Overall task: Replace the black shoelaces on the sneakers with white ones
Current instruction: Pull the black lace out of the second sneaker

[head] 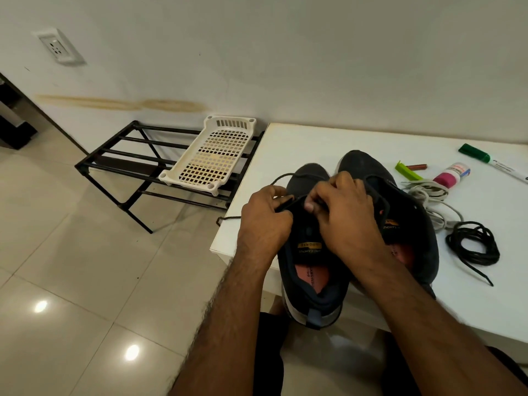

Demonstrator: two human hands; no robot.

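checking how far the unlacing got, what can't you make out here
- Left shoe eyelets, head view: both hands cover them, so how much black lace remains threaded is unclear.
- Right shoe lacing: the right hand and forearm hide most of it.
- Left hand grip: fingertips are curled out of sight.
- Marker: cut off by the right edge.
- Bottle label: too small to read.

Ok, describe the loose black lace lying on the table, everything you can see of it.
The loose black shoelace is a thin dark cord, apparently woven, bunched in untidy coils on the white table to the right of the sneakers. One end trails toward the near edge. Neither hand touches it; a pale lace bundle lies just behind.
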